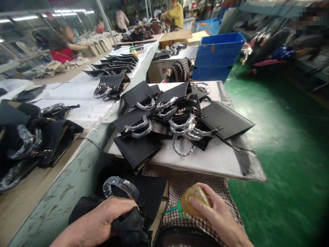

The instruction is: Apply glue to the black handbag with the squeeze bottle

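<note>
My left hand is closed on the black fabric of a black handbag that lies on my lap. The bag's handle is wrapped in clear plastic and arches just above my fingers. My right hand grips a yellowish squeeze bottle. Its green nozzle points left and touches the bag's open edge. A checked cloth covers my lap under both.
A white board just ahead carries several black handbags with wrapped handles. More bags lie on the long bench at left. Blue crates stand behind, green floor at right. Other people work at the far benches.
</note>
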### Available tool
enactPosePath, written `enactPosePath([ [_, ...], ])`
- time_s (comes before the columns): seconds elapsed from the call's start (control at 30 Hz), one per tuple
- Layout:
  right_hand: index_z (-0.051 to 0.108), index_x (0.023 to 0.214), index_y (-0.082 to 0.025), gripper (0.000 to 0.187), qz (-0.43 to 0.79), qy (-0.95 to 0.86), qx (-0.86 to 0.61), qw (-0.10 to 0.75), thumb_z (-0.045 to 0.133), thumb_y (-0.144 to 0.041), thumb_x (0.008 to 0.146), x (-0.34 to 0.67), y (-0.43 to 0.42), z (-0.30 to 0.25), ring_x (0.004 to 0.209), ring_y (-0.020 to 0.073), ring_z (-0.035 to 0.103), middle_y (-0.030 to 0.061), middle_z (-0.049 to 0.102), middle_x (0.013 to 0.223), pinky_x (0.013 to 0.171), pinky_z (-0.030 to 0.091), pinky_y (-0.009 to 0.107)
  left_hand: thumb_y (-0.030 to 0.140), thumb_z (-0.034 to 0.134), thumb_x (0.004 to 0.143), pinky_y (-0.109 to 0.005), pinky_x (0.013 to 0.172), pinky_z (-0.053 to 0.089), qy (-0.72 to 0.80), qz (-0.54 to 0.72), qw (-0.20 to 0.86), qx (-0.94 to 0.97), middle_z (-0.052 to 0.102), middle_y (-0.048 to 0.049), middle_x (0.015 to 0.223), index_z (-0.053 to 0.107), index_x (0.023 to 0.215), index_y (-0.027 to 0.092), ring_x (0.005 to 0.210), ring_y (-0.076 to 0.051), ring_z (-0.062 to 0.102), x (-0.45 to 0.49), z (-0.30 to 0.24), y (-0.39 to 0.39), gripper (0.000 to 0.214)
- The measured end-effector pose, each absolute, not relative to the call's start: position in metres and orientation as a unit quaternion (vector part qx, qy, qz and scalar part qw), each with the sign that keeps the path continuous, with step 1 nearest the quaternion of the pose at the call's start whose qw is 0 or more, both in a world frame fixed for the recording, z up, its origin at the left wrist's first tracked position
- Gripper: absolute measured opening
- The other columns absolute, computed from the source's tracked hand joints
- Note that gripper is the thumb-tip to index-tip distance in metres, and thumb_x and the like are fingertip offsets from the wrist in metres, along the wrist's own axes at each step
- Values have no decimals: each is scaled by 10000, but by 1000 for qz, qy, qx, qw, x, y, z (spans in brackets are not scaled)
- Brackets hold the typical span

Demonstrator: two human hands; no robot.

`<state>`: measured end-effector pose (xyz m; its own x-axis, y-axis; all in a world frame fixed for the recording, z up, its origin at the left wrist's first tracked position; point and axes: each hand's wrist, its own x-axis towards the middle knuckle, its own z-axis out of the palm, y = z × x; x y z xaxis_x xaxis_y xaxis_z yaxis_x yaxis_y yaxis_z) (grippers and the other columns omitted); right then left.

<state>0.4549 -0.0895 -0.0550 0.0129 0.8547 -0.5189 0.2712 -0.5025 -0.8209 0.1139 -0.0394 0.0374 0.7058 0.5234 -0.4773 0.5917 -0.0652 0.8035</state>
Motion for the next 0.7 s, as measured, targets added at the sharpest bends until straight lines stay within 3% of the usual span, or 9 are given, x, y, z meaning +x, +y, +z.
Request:
enactPosePath([
  [0.07, 673, 1210, -216, 504, 549, -433, -666, 261, 713, -562, 846, 457, -89, -59, 1012, 334, 722, 67, 794, 1087, 888, 544, 443, 248, 451, 1032, -254, 737, 391, 383, -32, 566, 730, 611, -12, 853, 483, 822, 198, 787, -154, 538, 113, 37, -39, 219],
  [0.2, 650, 1231, -184, 569, 530, -442, -676, 259, 703, -585, 831, 457, -90, -66, 1062, 361, 703, 116, 774, 1153, 946, 526, 485, 235, 450, 1027, -258, 736, 384, 386, -44, 561, 731, 617, -18, 859, 496, 834, 196, 796, -160, 539, 112, 34, -42, 202],
  [0.7, 632, 1214, -147, 598, 484, -471, -684, 277, 669, -581, 805, 452, -83, -77, 1093, 392, 689, 186, 743, 1202, 989, 502, 540, 202, 444, 1005, -248, 734, 395, 395, -64, 545, 736, 626, -6, 865, 501, 824, 197, 789, -153, 533, 108, 29, -45, 190],
])
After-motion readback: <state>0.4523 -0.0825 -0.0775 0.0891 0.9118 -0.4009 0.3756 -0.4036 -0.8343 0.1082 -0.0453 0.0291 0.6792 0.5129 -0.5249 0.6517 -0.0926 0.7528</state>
